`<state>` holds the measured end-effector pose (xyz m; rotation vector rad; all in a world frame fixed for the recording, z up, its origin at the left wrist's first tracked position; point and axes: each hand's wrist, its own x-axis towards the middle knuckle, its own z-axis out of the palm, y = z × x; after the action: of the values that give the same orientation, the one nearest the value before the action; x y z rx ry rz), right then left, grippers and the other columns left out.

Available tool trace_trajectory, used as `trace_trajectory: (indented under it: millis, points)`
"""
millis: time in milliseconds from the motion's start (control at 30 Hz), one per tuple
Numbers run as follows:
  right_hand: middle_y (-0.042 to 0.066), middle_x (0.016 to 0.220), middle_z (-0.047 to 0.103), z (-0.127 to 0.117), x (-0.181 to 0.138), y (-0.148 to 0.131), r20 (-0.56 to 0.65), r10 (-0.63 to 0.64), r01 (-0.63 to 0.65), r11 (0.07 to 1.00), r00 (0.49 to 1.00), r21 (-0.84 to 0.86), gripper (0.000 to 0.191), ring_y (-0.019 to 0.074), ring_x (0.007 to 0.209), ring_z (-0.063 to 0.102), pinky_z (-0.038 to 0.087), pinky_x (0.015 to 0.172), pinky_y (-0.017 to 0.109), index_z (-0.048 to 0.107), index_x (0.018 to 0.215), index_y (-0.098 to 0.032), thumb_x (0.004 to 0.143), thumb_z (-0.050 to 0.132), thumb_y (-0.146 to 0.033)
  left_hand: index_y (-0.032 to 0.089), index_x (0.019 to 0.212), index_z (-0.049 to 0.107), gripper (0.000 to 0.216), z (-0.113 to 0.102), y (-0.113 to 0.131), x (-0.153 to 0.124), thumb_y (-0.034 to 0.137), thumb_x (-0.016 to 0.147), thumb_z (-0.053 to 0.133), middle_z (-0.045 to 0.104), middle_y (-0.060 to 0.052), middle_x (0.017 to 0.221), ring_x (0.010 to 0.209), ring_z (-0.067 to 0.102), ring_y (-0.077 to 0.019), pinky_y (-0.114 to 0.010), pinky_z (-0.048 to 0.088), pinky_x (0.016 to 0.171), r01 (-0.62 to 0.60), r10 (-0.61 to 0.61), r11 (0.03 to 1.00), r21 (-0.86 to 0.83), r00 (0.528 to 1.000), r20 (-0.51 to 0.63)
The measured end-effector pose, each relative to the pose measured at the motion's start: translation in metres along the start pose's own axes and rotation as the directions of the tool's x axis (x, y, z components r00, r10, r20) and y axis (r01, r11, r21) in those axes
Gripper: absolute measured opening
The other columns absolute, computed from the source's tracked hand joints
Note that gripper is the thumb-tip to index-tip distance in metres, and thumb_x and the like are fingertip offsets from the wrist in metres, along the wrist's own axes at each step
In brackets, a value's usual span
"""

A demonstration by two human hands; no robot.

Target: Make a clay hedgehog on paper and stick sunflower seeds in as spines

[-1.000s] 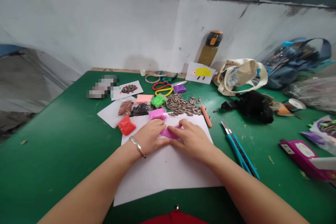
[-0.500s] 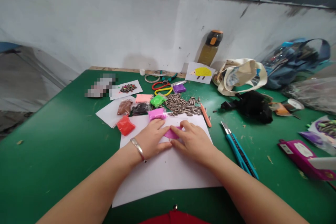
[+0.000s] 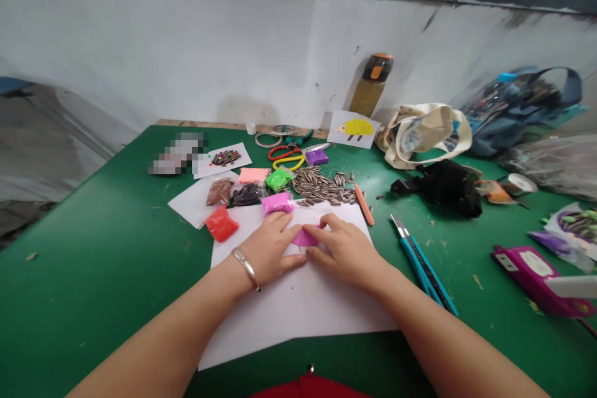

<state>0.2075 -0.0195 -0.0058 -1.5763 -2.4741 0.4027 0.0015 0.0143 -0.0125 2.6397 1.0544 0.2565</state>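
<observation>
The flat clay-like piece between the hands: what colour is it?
The flat clay-like piece is pinkish-purple, seen best in the head view.

Two hands (image 3: 265,245) are sharing one pink clay patch (image 3: 306,237), seven clay packets (image 3: 222,224) are sitting beyond, one bracelet (image 3: 245,268) and one utility knife (image 3: 424,266) are showing, sunflower seeds (image 3: 319,185) are beating my count.

White sheet (image 3: 289,314): pink patch (image 3: 305,237) on it, mottled grey seeds (image 3: 319,184) behind, red packet (image 3: 222,224) at its far-left corner, teal cutter (image 3: 425,268) right, green bench (image 3: 107,261) under.
</observation>
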Motion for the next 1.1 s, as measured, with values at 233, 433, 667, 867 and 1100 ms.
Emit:
trace_trajectory:
  millis: [233, 433, 667, 867, 1100]
  points:
    - [0.010, 0.113, 0.054, -0.004, -0.006, 0.010, -0.010, 0.017, -0.016, 0.999, 1.000, 0.036, 0.039, 0.0206, 0.092, 0.057, 0.043, 0.082, 0.034, 0.058, 0.122, -0.024, 0.091, 0.044, -0.043, 0.014, 0.120, 0.057, 0.054, 0.003, -0.001, -0.001, 0.049, 0.079, 0.062, 0.050, -0.017, 0.128, 0.122, 0.042, -0.0339, -0.051, 0.037, 0.103, 0.010, -0.009, 0.999, 0.034, 1.000, -0.011]
    - [0.009, 0.112, 0.055, -0.003, -0.003, 0.007, 0.004, 0.030, -0.030, 0.999, 1.000, 0.012, 0.037, 0.0209, 0.092, 0.058, 0.043, 0.082, 0.035, 0.058, 0.121, -0.025, 0.092, 0.044, -0.043, 0.013, 0.119, 0.058, 0.053, 0.002, -0.001, 0.000, 0.047, 0.079, 0.061, 0.051, -0.019, 0.127, 0.121, 0.043, -0.0352, -0.052, 0.037, 0.102, 0.016, -0.016, 1.000, 0.003, 1.000, -0.014]
    - [0.008, 0.112, 0.056, -0.004, -0.006, 0.011, -0.006, -0.010, 0.010, 1.000, 1.000, 0.026, 0.035, 0.0195, 0.085, 0.058, 0.043, 0.077, 0.034, 0.058, 0.123, -0.027, 0.091, 0.047, -0.038, 0.015, 0.116, 0.058, 0.039, -0.007, -0.008, 0.001, 0.038, 0.084, 0.056, 0.058, -0.014, 0.120, 0.117, 0.050, -0.0293, -0.046, 0.041, 0.100, -0.007, 0.007, 1.000, -0.025, 1.000, -0.007]
    - [0.007, 0.111, 0.056, 0.002, -0.004, 0.017, -0.064, 0.043, -0.033, 0.987, 0.997, 0.155, 0.037, 0.0168, 0.088, 0.058, 0.044, 0.076, 0.029, 0.054, 0.126, -0.025, 0.090, 0.048, -0.033, 0.013, 0.105, 0.061, 0.029, -0.012, -0.008, 0.004, 0.031, 0.084, 0.056, 0.063, -0.012, 0.110, 0.110, 0.054, -0.0268, -0.041, 0.043, 0.097, 0.000, 0.000, 0.999, -0.045, 1.000, 0.009]
    - [0.004, 0.103, 0.056, 0.003, 0.006, 0.015, -0.015, 0.085, -0.083, 0.991, 0.996, 0.107, 0.028, 0.0170, 0.089, 0.057, 0.040, 0.074, 0.028, 0.062, 0.109, -0.025, 0.085, 0.057, -0.040, 0.017, 0.092, 0.063, 0.023, -0.012, -0.014, 0.006, 0.034, 0.088, 0.048, 0.066, -0.008, 0.099, 0.102, 0.057, -0.0235, -0.038, 0.046, 0.092, -0.009, 0.007, 0.999, -0.053, 0.999, -0.033]
